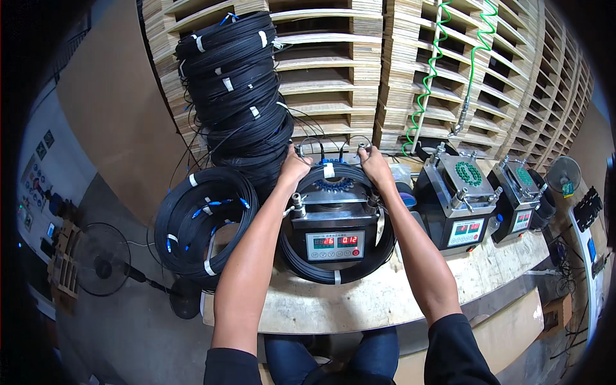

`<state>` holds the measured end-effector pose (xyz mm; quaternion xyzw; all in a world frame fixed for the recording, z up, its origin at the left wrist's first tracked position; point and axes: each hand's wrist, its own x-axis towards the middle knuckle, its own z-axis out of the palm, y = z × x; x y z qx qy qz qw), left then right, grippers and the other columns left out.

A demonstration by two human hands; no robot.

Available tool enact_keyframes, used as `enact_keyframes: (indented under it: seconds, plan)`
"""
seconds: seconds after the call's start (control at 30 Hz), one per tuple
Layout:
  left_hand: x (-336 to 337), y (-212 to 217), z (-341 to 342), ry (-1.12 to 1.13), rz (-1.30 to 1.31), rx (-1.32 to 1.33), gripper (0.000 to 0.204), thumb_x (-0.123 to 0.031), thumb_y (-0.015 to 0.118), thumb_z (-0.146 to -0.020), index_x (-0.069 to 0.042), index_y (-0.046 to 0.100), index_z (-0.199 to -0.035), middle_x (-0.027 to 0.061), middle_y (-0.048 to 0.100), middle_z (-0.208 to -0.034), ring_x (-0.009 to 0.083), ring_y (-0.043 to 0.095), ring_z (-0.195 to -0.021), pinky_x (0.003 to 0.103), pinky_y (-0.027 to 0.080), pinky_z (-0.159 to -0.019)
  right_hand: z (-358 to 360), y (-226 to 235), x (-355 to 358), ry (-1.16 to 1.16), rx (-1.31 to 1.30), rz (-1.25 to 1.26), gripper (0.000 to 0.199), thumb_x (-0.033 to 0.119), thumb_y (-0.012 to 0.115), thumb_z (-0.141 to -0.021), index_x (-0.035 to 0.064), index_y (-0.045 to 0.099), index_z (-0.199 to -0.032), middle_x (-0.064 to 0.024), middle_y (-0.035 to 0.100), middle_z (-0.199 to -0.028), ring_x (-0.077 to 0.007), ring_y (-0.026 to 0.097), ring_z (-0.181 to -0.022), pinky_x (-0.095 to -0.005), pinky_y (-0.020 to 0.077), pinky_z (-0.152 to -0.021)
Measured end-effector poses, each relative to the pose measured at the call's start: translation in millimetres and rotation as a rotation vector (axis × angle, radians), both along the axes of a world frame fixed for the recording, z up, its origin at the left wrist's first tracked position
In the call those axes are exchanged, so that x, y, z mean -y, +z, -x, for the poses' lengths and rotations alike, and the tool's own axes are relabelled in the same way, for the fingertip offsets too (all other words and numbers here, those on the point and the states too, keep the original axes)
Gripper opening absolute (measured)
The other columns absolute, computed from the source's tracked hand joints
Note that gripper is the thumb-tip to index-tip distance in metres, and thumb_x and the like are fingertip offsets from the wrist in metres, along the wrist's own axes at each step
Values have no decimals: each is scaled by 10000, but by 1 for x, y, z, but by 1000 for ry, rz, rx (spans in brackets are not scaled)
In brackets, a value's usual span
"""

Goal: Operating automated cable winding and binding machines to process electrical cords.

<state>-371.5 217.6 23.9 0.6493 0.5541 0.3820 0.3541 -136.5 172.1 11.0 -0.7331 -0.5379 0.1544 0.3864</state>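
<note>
In front of me stands a boxy fiber polishing machine (334, 245) with a lit red and green display. A coil of black cable (338, 277) with white ties hangs around it, its top resting over the machine. Blue connectors (332, 185) sit in a ring in the fixture on top. My left hand (296, 165) is closed around a metal clamp post at the machine's far left corner. At the far right corner my right hand (376, 169) grips a matching metal clamp post (362, 147). Two near clamp posts (297, 204) stand uncovered.
A tall stack of black cable coils (234, 96) rises behind on the left. Another coil with blue connectors (168, 221) overhangs the workbench (308, 308). Two similar machines (457, 199) stand right. Wooden pallets (327, 64) back the bench; green spiral hoses (423, 83) hang there.
</note>
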Motion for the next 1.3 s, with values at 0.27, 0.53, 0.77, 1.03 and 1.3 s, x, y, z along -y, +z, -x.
enact_keyframes:
  seconds: [0.27, 0.53, 0.77, 1.03, 1.3]
  plan:
    - [38, 42, -9, 83, 82, -362, 816, -514, 478, -877, -132, 224, -1552, 310, 475, -1408, 477, 453, -1311, 475, 355, -1107, -1, 6, 9, -16, 29, 10, 467, 361, 469, -976, 17, 518, -1287, -328, 616, -1162, -489, 572, -1125, -524, 461, -952]
    - [19, 24, 0, 67, -13, -322, 798, -333, 504, -900, -101, 119, -1560, 376, 586, -1192, 513, 584, -1116, 505, 441, -1028, -1, -4, 5, 54, -83, -151, 474, 298, 498, -964, 6, 485, -1337, -342, 606, -1171, -490, 563, -1140, -497, 452, -969]
    - [6, 8, 1, -38, -29, -205, 846, -311, 526, -852, -53, 140, -1560, 360, 431, -1415, 461, 461, -1308, 423, 346, -1113, -5, -2, 6, 74, -55, -78, 593, 396, 483, -957, 42, 412, -1428, -315, 577, -1266, -464, 534, -1212, -485, 424, -1023]
    - [9, 8, -3, 3, 64, -158, 906, -406, 577, -832, -78, 151, -1562, 324, 470, -1403, 434, 480, -1303, 420, 364, -1100, -12, -6, 7, 120, -79, -128, 534, 331, 513, -962, 25, 450, -1394, -321, 620, -1179, -464, 577, -1158, -483, 455, -972]
    - [6, 9, 4, -10, 99, -115, 958, -316, 680, -816, 0, 151, -1549, 298, 397, -1483, 360, 429, -1370, 370, 336, -1125, 1, 2, 13, 74, -103, -124, 559, 349, 527, -948, 19, 447, -1393, -333, 618, -1184, -456, 577, -1171, -459, 437, -1011]
